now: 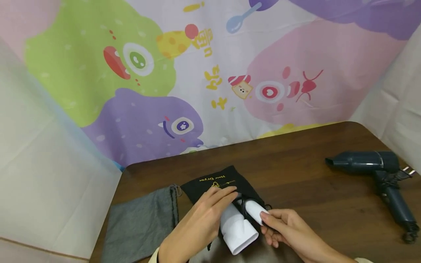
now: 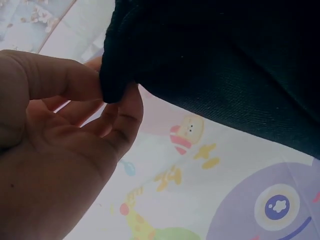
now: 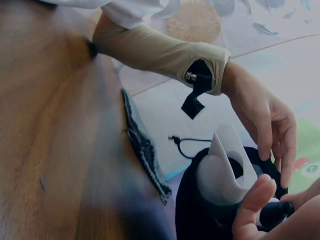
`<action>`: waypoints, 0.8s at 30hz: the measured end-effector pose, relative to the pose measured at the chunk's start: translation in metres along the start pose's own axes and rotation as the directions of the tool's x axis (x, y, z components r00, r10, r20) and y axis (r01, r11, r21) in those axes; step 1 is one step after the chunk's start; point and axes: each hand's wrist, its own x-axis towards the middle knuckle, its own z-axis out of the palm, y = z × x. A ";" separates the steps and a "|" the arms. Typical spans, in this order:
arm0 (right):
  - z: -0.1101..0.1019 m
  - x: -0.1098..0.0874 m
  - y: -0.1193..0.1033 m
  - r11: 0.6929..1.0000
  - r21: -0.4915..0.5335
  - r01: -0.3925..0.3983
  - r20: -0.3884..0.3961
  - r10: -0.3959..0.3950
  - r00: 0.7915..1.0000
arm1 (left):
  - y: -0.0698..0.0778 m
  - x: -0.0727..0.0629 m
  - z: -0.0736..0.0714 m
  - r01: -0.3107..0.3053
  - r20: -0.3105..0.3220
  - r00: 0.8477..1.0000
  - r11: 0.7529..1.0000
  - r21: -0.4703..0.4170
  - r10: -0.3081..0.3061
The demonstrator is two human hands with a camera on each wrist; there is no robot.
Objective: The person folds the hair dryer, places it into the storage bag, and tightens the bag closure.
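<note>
A white hair dryer [image 1: 235,228] with its handle folded alongside lies partly in the mouth of a black drawstring pouch [image 1: 230,177] printed "Hair Dryer". My left hand [image 1: 200,219] reaches over the dryer to the pouch; in the left wrist view its thumb and fingers pinch the edge of the dark cloth [image 2: 215,65]. The end of the white handle sits between the thumb and fingers of my right hand [image 1: 289,230]. A black cord crosses between the handle and the dryer's body. In the right wrist view the dryer's wide nozzle [image 3: 225,165] points out of the pouch.
To the left, a grey drawstring pouch [image 1: 141,219] lies flat on the brown wooden table [image 1: 292,168]. A dark hair dryer [image 1: 365,162] with its cord and plug lies at the right edge. Behind the table hangs a cartoon-printed cloth [image 1: 217,120].
</note>
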 end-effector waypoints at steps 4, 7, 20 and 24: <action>0.003 0.002 -0.003 1.000 0.004 -0.018 -0.047 0.019 0.999 | 0.000 0.001 -0.002 0.002 0.011 1.000 1.000 0.010 -0.002; 0.005 0.002 -0.006 0.999 0.036 -0.040 -0.076 0.043 0.996 | -0.001 0.002 -0.002 0.016 0.022 1.000 1.000 -0.004 -0.016; 0.009 0.009 -0.010 0.990 0.112 -0.086 -0.115 0.099 0.988 | -0.005 0.002 0.002 -0.005 -0.023 1.000 0.998 0.057 0.006; 0.011 0.013 -0.010 0.991 0.103 -0.083 -0.109 0.095 0.990 | -0.003 0.001 0.001 0.003 -0.038 0.999 0.999 0.044 -0.001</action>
